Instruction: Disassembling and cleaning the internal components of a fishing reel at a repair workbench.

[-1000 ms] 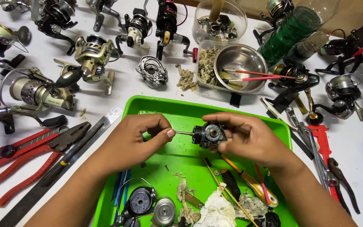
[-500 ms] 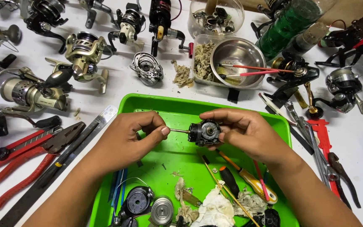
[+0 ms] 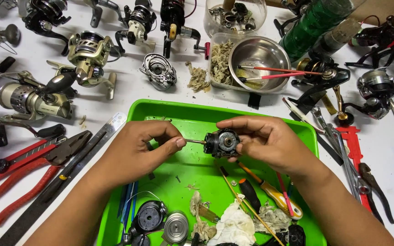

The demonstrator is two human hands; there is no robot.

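Observation:
Over the green tray (image 3: 185, 116) my right hand (image 3: 270, 141) grips a small dark fishing-reel body (image 3: 222, 142), round gear face toward me. My left hand (image 3: 137, 148) pinches a thin metal shaft (image 3: 193, 141) that sticks out of the reel body's left side. Both hands hover above the tray's middle. Below them in the tray lie a black spool part (image 3: 147, 217), a silver spool (image 3: 176, 226), crumpled white tissue (image 3: 235, 225) and a yellow-handled screwdriver (image 3: 274, 196).
Several spinning reels (image 3: 87, 54) crowd the white table at the back and left. Red-handled pliers (image 3: 28, 159) and a steel ruler (image 3: 69, 168) lie left of the tray. A steel bowl (image 3: 258, 57) with red-handled tools stands behind it; red calipers (image 3: 354, 150) lie at right.
The view has shifted slightly, so the tray and hands sit a little higher and left in frame. My hands keep the same hold on the reel body and shaft.

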